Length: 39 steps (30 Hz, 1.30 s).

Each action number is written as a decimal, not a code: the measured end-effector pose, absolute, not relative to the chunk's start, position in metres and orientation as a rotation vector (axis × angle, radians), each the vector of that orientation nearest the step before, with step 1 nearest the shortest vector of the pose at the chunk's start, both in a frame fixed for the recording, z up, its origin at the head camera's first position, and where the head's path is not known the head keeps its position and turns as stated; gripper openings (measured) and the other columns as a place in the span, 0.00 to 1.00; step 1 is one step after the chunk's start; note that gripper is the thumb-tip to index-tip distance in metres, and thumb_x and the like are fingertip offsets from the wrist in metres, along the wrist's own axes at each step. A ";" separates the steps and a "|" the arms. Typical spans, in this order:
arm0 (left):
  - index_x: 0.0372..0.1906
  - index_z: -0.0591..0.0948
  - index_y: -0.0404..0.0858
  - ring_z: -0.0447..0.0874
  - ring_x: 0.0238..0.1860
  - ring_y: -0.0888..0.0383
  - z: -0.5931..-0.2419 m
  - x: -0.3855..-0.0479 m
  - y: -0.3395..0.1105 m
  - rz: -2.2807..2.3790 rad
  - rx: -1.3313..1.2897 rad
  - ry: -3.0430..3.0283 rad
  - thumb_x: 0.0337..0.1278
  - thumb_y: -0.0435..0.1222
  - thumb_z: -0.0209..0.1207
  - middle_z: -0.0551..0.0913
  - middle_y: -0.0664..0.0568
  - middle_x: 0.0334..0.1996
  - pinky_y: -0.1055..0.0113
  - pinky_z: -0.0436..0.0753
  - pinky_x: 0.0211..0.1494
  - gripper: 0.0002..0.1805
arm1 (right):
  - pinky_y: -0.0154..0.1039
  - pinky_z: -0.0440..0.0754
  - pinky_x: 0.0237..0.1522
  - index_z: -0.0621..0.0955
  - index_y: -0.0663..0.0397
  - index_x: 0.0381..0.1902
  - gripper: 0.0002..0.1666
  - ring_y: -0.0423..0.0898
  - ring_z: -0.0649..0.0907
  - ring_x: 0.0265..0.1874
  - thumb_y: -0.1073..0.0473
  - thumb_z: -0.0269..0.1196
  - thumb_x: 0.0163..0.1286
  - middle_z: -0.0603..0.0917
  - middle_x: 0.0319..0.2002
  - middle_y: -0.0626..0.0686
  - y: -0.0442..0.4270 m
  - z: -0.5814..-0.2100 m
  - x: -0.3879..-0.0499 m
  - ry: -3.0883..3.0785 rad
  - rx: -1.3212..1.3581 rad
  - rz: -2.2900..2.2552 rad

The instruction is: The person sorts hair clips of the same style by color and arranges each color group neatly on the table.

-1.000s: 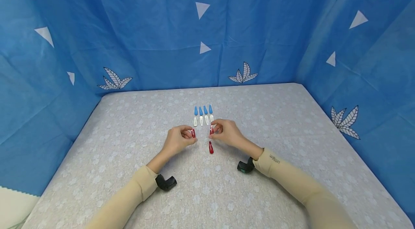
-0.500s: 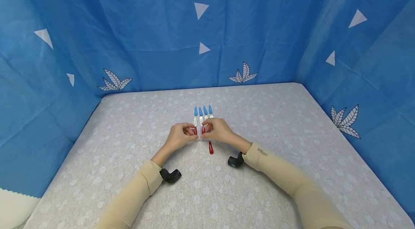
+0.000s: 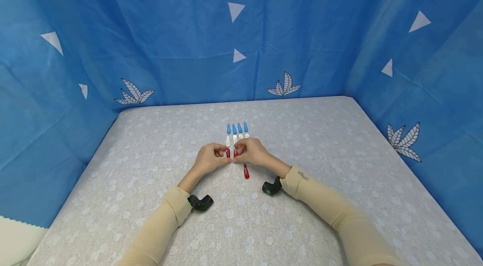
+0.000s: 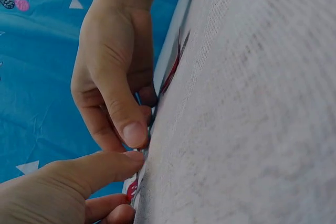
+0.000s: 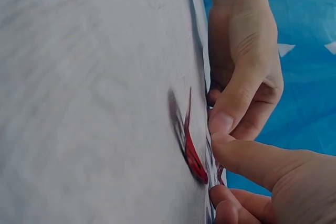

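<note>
My left hand (image 3: pixel 209 158) pinches a red snap hair clip (image 3: pixel 228 153) between thumb and fingers, low at the table surface. Close beside it on the right, my right hand (image 3: pixel 253 152) pinches another red hair clip (image 3: pixel 235 152). The two thumbs nearly meet in the left wrist view. A third red hair clip (image 3: pixel 246 171) lies on the table nearer to me, and in the right wrist view this loose clip (image 5: pixel 195 156) shows side-on. Just beyond my fingertips is a row of white hair clips (image 3: pixel 228 140), partly hidden by the right hand.
A row of several blue hair clips (image 3: pixel 234 128) lies beyond the white ones. The pale floral tablecloth (image 3: pixel 158 132) covers the table. Blue curtains (image 3: pixel 181 40) hang behind and at both sides. Black wrist cameras (image 3: pixel 200 202) sit under both sleeves.
My right hand has moved left with its red clip, from above the loose clip to beside the left hand. The left hand has shifted slightly right with its clip.
</note>
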<state>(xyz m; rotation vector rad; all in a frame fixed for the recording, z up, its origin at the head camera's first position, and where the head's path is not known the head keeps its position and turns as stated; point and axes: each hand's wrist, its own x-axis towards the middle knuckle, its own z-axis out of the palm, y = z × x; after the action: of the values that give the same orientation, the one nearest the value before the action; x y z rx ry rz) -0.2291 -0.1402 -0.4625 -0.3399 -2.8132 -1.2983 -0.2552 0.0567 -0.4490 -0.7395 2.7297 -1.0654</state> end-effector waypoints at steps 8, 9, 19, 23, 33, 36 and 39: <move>0.47 0.86 0.34 0.71 0.27 0.60 -0.468 -0.230 -0.139 -1.237 -0.354 -2.823 0.44 0.39 0.75 0.80 0.50 0.28 0.68 0.71 0.31 0.22 | 0.31 0.78 0.28 0.83 0.60 0.51 0.29 0.38 0.79 0.24 0.55 0.77 0.52 0.84 0.28 0.48 0.055 -0.452 -0.255 2.726 -0.746 -1.075; 0.47 0.86 0.34 0.71 0.27 0.60 -0.468 -0.230 -0.139 -1.230 -0.357 -2.824 0.44 0.39 0.74 0.80 0.50 0.28 0.68 0.71 0.31 0.22 | 0.31 0.78 0.28 0.83 0.60 0.51 0.29 0.38 0.79 0.24 0.55 0.77 0.52 0.84 0.28 0.48 0.055 -0.452 -0.254 2.729 -0.747 -1.073; 0.48 0.86 0.35 0.71 0.28 0.60 -0.468 -0.229 -0.140 -1.188 -0.369 -2.830 0.45 0.39 0.74 0.79 0.51 0.28 0.68 0.70 0.33 0.22 | 0.31 0.77 0.28 0.83 0.61 0.53 0.31 0.38 0.79 0.23 0.54 0.77 0.52 0.84 0.28 0.48 0.054 -0.453 -0.253 2.745 -0.722 -1.070; 0.48 0.86 0.35 0.71 0.28 0.60 -0.468 -0.229 -0.140 -1.179 -0.375 -2.829 0.45 0.39 0.74 0.79 0.51 0.28 0.68 0.70 0.33 0.22 | 0.30 0.77 0.27 0.82 0.62 0.54 0.32 0.38 0.79 0.23 0.54 0.77 0.53 0.84 0.28 0.48 0.054 -0.454 -0.253 2.747 -0.728 -1.072; 0.47 0.86 0.35 0.71 0.28 0.61 -0.470 -0.229 -0.142 -1.160 -0.399 -2.802 0.44 0.40 0.74 0.80 0.52 0.28 0.69 0.71 0.33 0.22 | 0.29 0.76 0.27 0.82 0.63 0.55 0.32 0.38 0.78 0.24 0.55 0.76 0.53 0.85 0.29 0.50 0.054 -0.451 -0.251 2.727 -0.719 -1.102; 0.47 0.86 0.35 0.71 0.28 0.61 -0.471 -0.229 -0.142 -1.165 -0.411 -2.785 0.44 0.40 0.74 0.80 0.52 0.28 0.69 0.71 0.33 0.22 | 0.30 0.76 0.27 0.82 0.63 0.55 0.32 0.38 0.78 0.24 0.55 0.76 0.53 0.84 0.29 0.50 0.053 -0.450 -0.250 2.725 -0.716 -1.104; 0.48 0.86 0.35 0.72 0.28 0.60 -0.472 -0.228 -0.143 -1.168 -0.422 -2.768 0.45 0.40 0.74 0.80 0.52 0.28 0.68 0.72 0.34 0.23 | 0.29 0.75 0.27 0.81 0.63 0.55 0.32 0.38 0.78 0.24 0.55 0.76 0.53 0.84 0.29 0.51 0.054 -0.450 -0.250 2.720 -0.719 -1.109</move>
<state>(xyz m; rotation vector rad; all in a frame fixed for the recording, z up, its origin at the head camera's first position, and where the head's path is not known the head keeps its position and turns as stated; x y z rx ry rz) -0.2283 -0.1430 -0.4724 -0.4222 -2.7681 -1.1684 -0.2498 0.0540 -0.4503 -0.7187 2.7201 -1.1089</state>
